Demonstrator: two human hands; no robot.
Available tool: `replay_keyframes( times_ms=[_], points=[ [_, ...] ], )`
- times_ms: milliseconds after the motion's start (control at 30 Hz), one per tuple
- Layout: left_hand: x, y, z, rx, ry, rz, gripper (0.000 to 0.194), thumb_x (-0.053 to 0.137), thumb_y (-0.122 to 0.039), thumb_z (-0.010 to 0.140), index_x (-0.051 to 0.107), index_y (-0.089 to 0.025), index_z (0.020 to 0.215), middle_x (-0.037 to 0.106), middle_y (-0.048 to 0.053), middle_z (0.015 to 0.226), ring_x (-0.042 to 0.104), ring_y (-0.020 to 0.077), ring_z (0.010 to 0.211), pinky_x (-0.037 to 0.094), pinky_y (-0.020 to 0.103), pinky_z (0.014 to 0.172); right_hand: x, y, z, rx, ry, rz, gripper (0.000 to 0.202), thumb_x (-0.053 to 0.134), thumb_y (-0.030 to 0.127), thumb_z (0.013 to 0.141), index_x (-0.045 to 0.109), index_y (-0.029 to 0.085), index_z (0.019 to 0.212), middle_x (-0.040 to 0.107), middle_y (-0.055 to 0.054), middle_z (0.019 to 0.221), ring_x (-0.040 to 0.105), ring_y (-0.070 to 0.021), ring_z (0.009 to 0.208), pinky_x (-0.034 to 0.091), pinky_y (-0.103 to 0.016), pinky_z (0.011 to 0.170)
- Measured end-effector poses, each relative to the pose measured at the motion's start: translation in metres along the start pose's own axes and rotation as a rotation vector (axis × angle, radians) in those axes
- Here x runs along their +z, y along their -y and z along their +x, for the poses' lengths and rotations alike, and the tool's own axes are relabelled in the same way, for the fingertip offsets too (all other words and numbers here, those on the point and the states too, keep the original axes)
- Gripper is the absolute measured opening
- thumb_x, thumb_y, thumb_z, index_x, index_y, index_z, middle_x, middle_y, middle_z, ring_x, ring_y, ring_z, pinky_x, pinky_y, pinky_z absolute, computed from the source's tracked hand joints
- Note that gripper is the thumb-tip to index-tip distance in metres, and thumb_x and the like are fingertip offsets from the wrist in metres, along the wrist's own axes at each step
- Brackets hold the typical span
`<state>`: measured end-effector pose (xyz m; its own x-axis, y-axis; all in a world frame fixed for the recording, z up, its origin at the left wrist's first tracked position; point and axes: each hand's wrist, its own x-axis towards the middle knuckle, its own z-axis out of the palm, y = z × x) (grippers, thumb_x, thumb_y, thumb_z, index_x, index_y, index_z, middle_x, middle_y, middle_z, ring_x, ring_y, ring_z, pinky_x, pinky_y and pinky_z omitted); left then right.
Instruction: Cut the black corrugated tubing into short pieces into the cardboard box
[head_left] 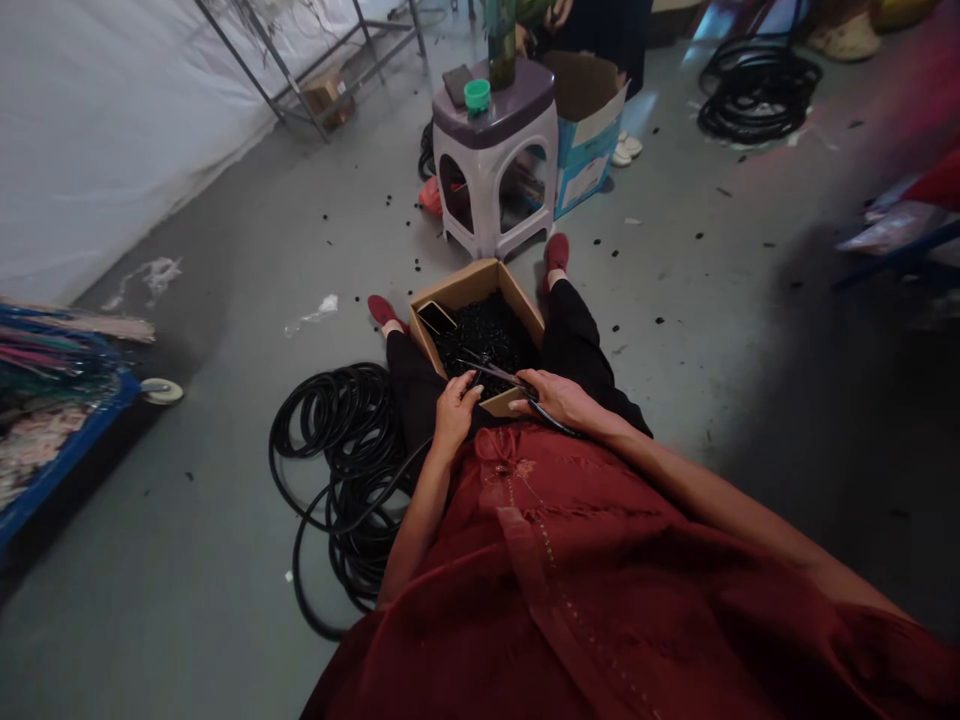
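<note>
My right hand (pixel 562 398) is closed round the handles of a pair of scissors (pixel 504 374), whose blades point left over a cardboard box (pixel 520 290). My left hand (pixel 454 408) is pinched on the end of a black hose close to the blades; the fingers partly hide that end. From my left hand the hose runs down to a loose coil of black hose (pixel 337 440) on the floor beside my left leg. Between my legs, the box holds a heap of small black cut pieces (pixel 491 328). A phone or small dark framed object (pixel 436 318) lies on the heap's left side.
A plastic stool (pixel 491 120) stands beyond the box, bearing a bottle (pixel 501 45) and a green lid (pixel 477 95). A blue carton (pixel 581 165) and another person (pixel 611 35) are behind it. Another hose coil (pixel 757 95) lies far right. A blue-framed cart (pixel 67 450) stands left.
</note>
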<state>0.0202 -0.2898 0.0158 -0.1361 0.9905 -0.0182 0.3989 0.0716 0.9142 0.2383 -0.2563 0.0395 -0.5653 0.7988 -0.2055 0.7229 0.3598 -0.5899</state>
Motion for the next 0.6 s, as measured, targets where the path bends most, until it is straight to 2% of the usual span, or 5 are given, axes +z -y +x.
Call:
replay_keyframes(
  times_ms=[600],
  points=[
    [-0.0097,-0.0056,0.0012,0.083,0.091,0.145,0.026,0.059,-0.023,0.086,0.068,-0.02,0.111,0.068,0.005,0.104,0.063,0.0173,0.101,0.048,0.03,0.093,-0.0037,0.0028,-0.0006,0.034,0.046,0.011,0.057,0.051,0.057,0.086,0.049,0.019,0.129,0.061,-0.013,0.111,0.059,-0.0247,0.098,0.042,-0.029,0.079]
  ],
)
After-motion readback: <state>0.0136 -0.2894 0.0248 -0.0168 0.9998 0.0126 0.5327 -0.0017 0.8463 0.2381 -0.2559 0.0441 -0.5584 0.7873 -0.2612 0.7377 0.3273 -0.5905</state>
